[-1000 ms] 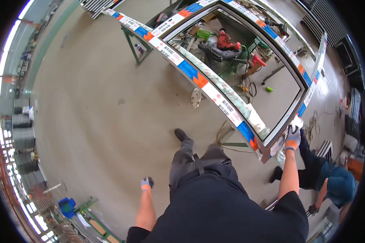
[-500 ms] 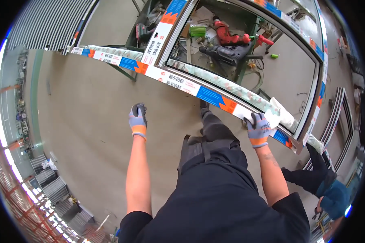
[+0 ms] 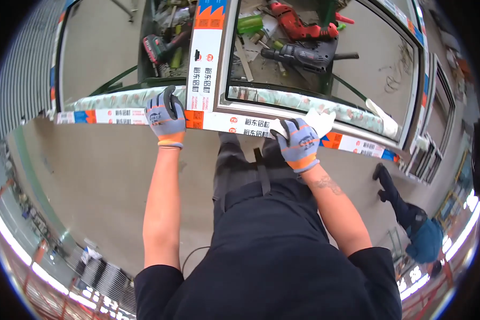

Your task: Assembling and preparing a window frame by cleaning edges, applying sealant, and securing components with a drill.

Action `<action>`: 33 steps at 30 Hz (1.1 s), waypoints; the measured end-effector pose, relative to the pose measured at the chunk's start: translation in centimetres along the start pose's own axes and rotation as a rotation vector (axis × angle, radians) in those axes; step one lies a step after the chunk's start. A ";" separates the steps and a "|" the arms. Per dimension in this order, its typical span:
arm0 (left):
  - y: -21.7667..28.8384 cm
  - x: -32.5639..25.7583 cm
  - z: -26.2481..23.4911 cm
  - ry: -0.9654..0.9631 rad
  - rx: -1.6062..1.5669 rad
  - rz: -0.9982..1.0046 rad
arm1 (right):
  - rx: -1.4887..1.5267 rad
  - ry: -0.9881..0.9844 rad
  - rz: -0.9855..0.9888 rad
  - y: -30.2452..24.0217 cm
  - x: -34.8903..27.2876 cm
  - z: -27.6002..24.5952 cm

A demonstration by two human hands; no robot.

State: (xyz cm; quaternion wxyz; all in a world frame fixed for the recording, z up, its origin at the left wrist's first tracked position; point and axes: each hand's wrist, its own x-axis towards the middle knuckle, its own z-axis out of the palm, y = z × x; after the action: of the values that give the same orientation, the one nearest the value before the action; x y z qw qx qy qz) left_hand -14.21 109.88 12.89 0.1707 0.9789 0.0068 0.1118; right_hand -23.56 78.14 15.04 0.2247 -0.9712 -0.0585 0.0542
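while the half-curled grey-gloved left hand (image 3: 166,117) overlaps a tape-striped frame (image 3: 226,122), hold unclear, the right hand (image 3: 297,141) clutches white cloth (image 3: 321,122). a dark-green bin (image 3: 325,82) holds power drills (image 3: 300,56).

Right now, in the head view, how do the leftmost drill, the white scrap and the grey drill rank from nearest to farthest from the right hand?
From the right hand:
1. White scrap: right beside it.
2. Grey drill: ahead, through the right opening of the frame.
3. Leftmost drill: well to the left, through the left opening.
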 end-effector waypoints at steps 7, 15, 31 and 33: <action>-1.3 0.7 0.7 -0.027 -0.137 0.161 | 0.007 0.045 0.029 -7.4 3.6 4.5; -2.2 0.8 0.4 -0.078 -0.222 0.176 | -0.086 0.183 0.159 -10.1 3.3 6.0; -2.5 0.8 1.0 -0.125 -0.227 0.225 | -0.030 0.145 0.184 -12.7 7.4 6.5; -1.9 1.0 0.0 -0.103 -0.252 0.221 | -0.013 0.112 0.186 -13.2 6.7 6.3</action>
State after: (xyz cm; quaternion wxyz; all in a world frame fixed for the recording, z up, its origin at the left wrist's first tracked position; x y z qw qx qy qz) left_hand -13.17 111.72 12.45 0.2790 0.9490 -0.1235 0.0797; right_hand -18.91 93.54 14.72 0.2151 -0.9754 0.0441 0.0201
